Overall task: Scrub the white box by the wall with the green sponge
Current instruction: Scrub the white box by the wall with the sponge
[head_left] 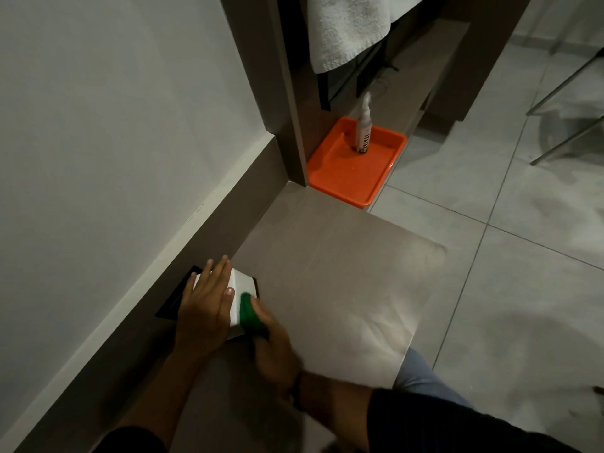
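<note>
Green sponge (250,313) pressed on white box (240,289), angled panels

1 view only: head camera, wide-angle, looks forward and steeply down. Both hands close below lens, left hand (205,308) and right hand (273,346) in lower centre. Wall (114,132) left of hands; tiled floor (490,256) right and beyond.
</note>
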`<act>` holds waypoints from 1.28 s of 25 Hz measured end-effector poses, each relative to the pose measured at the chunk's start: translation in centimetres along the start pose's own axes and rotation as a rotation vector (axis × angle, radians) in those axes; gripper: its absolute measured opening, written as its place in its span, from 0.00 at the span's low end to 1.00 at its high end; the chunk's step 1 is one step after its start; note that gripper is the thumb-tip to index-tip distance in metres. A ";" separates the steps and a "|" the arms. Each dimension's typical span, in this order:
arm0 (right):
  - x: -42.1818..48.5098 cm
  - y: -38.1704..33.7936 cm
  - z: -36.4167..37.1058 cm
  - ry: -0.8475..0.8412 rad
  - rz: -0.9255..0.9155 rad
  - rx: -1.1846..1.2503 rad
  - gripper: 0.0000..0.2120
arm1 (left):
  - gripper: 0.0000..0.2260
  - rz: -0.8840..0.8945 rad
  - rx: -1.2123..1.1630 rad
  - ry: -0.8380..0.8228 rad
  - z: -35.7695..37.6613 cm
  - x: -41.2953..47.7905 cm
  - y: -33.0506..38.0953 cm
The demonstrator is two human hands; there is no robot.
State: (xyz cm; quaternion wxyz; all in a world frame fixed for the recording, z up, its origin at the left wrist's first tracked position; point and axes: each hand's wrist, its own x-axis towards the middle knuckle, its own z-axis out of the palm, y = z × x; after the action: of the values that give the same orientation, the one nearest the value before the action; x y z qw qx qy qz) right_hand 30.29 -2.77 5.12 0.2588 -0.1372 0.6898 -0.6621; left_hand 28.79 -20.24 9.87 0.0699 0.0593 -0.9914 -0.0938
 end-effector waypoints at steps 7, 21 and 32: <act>3.4 -2.2 -0.1 0.030 0.016 0.051 0.27 | 0.22 0.103 0.045 0.106 0.8 -0.3 -0.8; 4.7 -3.3 -1.0 0.021 0.355 0.088 0.13 | 0.22 0.129 0.048 0.163 1.3 -0.4 -1.1; 11.3 -8.5 -2.0 0.061 0.603 0.103 0.13 | 0.19 0.238 0.142 0.227 1.2 -0.9 -1.0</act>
State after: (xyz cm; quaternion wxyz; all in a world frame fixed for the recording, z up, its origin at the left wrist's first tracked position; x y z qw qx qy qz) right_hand 18.56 -7.77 11.51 0.4295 0.1068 0.6724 -0.5933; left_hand 29.59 -20.85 8.41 0.1878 -0.0434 -0.9812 -0.0072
